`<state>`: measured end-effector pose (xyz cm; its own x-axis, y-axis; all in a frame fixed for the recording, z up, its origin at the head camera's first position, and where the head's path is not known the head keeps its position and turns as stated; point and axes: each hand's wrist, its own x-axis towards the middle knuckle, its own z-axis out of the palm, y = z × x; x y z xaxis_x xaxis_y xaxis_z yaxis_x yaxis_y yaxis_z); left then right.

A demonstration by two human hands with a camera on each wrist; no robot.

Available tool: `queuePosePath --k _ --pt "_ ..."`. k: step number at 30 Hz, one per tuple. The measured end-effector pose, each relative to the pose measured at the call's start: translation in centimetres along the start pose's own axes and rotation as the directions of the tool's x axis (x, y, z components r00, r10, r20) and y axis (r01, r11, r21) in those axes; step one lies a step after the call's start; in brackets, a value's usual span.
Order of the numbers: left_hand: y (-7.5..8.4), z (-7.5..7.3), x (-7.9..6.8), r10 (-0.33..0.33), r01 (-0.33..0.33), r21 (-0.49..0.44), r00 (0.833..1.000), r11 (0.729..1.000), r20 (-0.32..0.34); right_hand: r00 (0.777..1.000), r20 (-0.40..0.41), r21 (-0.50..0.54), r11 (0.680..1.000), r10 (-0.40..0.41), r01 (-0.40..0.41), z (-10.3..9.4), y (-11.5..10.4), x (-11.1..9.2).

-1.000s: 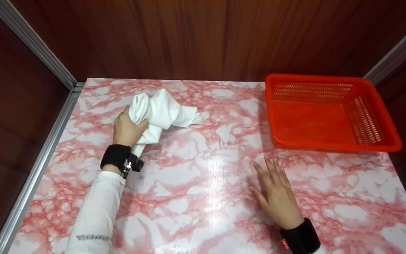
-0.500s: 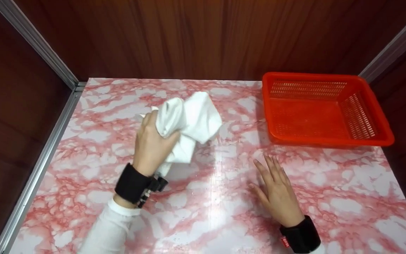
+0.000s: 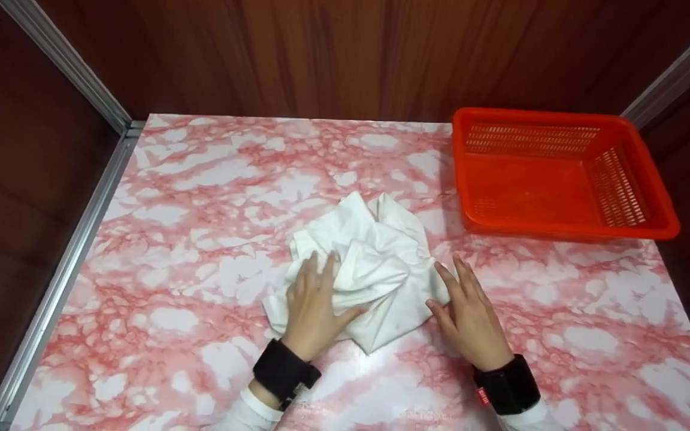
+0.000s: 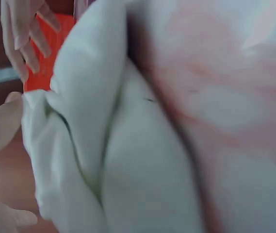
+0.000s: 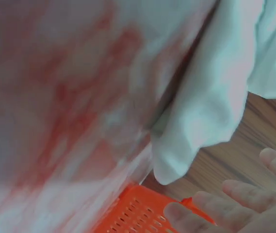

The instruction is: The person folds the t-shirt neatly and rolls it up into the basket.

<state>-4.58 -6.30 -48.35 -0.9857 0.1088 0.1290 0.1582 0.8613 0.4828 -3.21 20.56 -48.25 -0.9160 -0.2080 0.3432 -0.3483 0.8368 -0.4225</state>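
A crumpled white cloth (image 3: 375, 275) lies in a loose heap on the pink-and-white marbled table. My left hand (image 3: 314, 311) rests at the heap's left side, fingers spread and fairly straight over the fabric. At the cloth's right edge is my right hand (image 3: 474, 320), its fingers extended; whether the tips touch the fabric I cannot tell. Thick folds of the cloth (image 4: 138, 155) fill the middle of the left wrist view. From the right wrist, a drooping edge of the cloth (image 5: 205, 102) appears above my spread fingers (image 5: 220, 206).
An orange-red plastic basket (image 3: 463, 179) with slotted walls stands at the table's back right. Dark wood panels (image 3: 321, 60) enclose the back and sides. A metal rail (image 3: 66, 257) runs along the left edge of the table (image 3: 201, 155).
My left hand has carried the bunched cloth from the back left to the table's middle, near my right hand. The cloth has been let go and spreads wider. My right hand has barely moved.
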Motion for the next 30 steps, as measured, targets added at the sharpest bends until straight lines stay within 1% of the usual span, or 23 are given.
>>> queuePosePath --k 3,6,9,11,13,15,18,20,23,25,27,28,30 --pt "-2.0 -1.1 -0.3 -0.074 0.073 -0.033 0.997 0.997 -0.019 1.000 0.006 0.004 1.000 -0.012 0.012 -0.1 -0.1 0.3" --pt "-3.9 -2.5 -0.2 -0.122 0.120 -0.039 0.992 0.992 -0.042 1.000 0.010 0.000 1.000 -0.025 0.025 -0.2 -0.6 0.9" --pt "-5.3 -3.4 0.0 -0.149 0.146 -0.050 0.987 0.988 -0.053 0.998 0.016 -0.001 0.998 -0.064 0.064 0.1 -1.5 1.8" --pt "-6.0 -3.6 0.2 -0.157 0.154 -0.065 0.987 0.986 -0.046 0.995 0.023 0.004 0.995 -0.101 0.101 0.5 -2.2 2.5" --pt "-6.4 -3.5 0.5 -0.159 0.156 -0.080 0.987 0.984 -0.026 0.989 0.029 0.005 0.990 -0.144 0.144 1.1 -3.1 3.2" --pt "-6.6 -3.2 1.0 -0.164 0.164 -0.101 0.986 0.981 0.007 0.983 0.040 0.007 0.984 -0.181 0.181 2.0 -3.9 4.0" --pt "-6.4 -2.6 2.2 -0.183 0.190 -0.128 0.981 0.973 0.061 0.974 0.072 0.000 0.977 -0.213 0.214 3.2 -5.0 5.2" --pt "-6.2 -2.2 3.0 -0.202 0.214 -0.147 0.975 0.966 0.092 0.971 0.113 -0.017 0.977 -0.209 0.212 4.0 -5.6 6.0" --pt "-5.8 -1.8 4.0 -0.216 0.234 -0.172 0.969 0.957 0.119 0.965 0.187 -0.067 0.978 -0.185 0.200 5.2 -6.1 6.9" --pt "-5.6 -1.6 4.3 -0.218 0.240 -0.199 0.968 0.950 0.126 0.961 0.218 -0.097 0.977 -0.168 0.192 5.9 -6.1 7.3" --pt "-5.4 -1.3 4.6 -0.216 0.239 -0.221 0.969 0.946 0.122 0.962 0.219 -0.104 0.976 -0.165 0.191 6.3 -5.8 7.7" --pt "-5.3 -1.2 4.6 -0.214 0.236 -0.233 0.970 0.943 0.116 0.965 0.207 -0.088 0.979 -0.161 0.182 6.4 -5.6 7.8" --pt "-5.3 -1.0 4.6 -0.192 0.207 -0.261 0.978 0.943 0.083 0.976 0.180 -0.024 0.991 -0.125 0.131 6.3 -5.0 8.2"
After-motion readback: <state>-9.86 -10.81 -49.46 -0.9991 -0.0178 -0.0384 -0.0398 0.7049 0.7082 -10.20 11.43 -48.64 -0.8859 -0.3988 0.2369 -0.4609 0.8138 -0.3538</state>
